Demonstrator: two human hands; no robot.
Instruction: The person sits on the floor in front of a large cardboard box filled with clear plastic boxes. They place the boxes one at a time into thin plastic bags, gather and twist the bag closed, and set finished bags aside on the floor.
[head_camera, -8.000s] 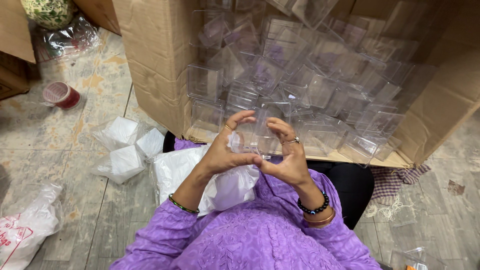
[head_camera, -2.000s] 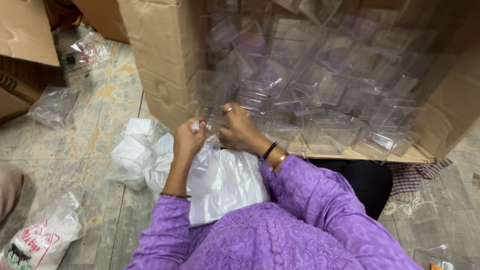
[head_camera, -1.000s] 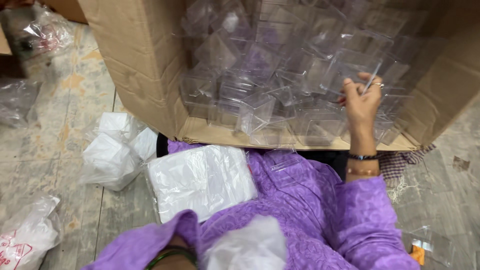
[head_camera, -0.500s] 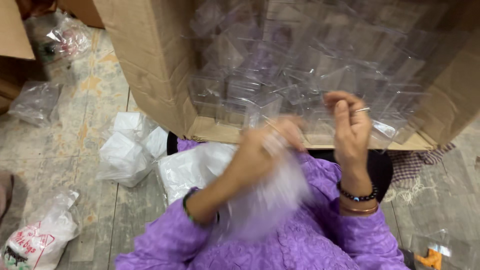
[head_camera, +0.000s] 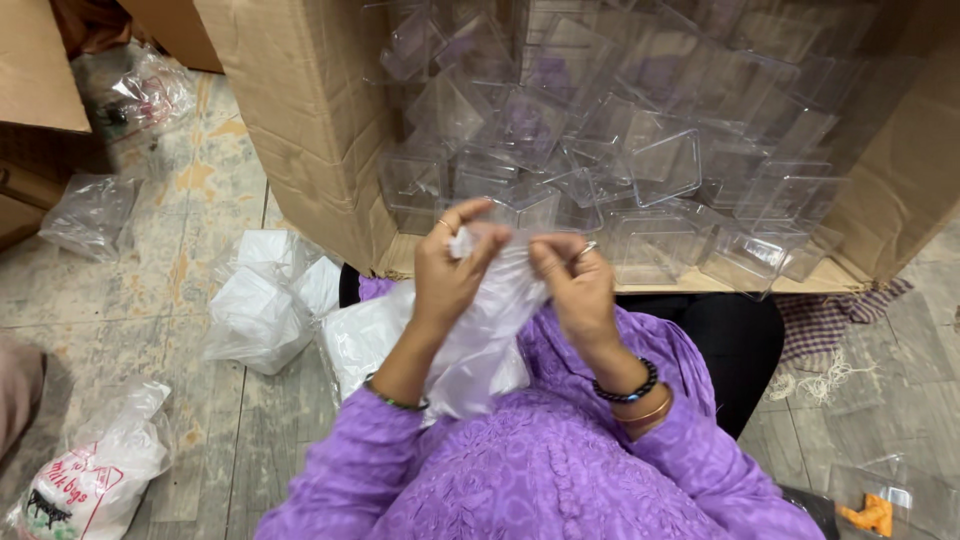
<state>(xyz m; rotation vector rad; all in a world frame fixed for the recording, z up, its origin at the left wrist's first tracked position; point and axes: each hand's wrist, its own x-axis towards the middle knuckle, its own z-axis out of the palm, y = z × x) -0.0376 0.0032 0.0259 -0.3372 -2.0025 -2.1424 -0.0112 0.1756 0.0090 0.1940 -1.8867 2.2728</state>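
Note:
Both my hands are raised in front of my chest and pinch the top of a thin clear plastic bag that hangs down over my purple top. My left hand grips the bag's upper left edge with thumb and fingers. My right hand, with a ring and dark bead bracelets at the wrist, pinches the upper right edge. Just beyond my fingers a big cardboard box lies open toward me, full of several clear plastic containers.
A stack of white plastic bags rests on my lap at the left. More bundled white bags lie on the worn floor. A printed bag sits at the lower left, crumpled clear bags farther back, and a small packet with something orange at the lower right.
My right hand came back from the box of clear containers. My left hand rose from my lap with a clear bag, and both hands now hold its top together.

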